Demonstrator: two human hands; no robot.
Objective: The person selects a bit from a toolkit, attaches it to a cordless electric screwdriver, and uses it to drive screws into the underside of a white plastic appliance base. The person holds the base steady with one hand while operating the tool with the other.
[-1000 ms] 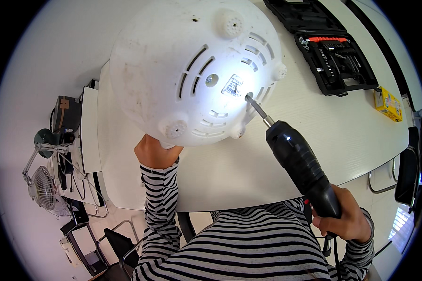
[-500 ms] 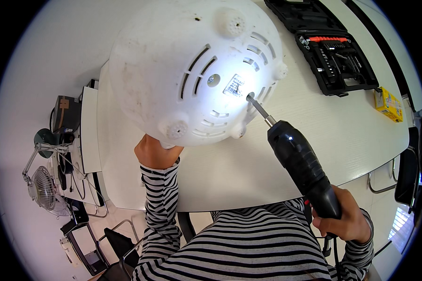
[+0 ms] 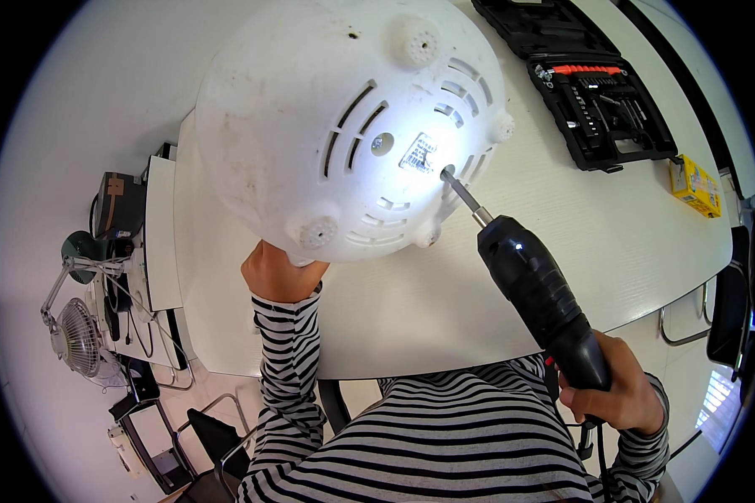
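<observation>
A large white rounded plastic housing (image 3: 268,126) is tilted so its vented underside with stubby feet faces me. My left hand (image 3: 282,272) grips its lower edge; the fingers are hidden behind it. In my right hand (image 3: 617,390) is a black electric screwdriver (image 3: 537,289), the fingers wrapped round its rear end. Its long metal bit (image 3: 464,193) reaches into a round hole in the underside, beside a small printed label (image 3: 419,153). Light from the tool brightens that spot. Another round recess (image 3: 382,144) with something metallic inside lies to the left of the label.
An open black tool case (image 3: 600,109) with bits and sockets lies at the table's far right, a yellow box (image 3: 695,186) beside it. The white table's (image 3: 411,323) front edge runs close to my body. A fan (image 3: 77,335), lamp and chairs stand off to the left.
</observation>
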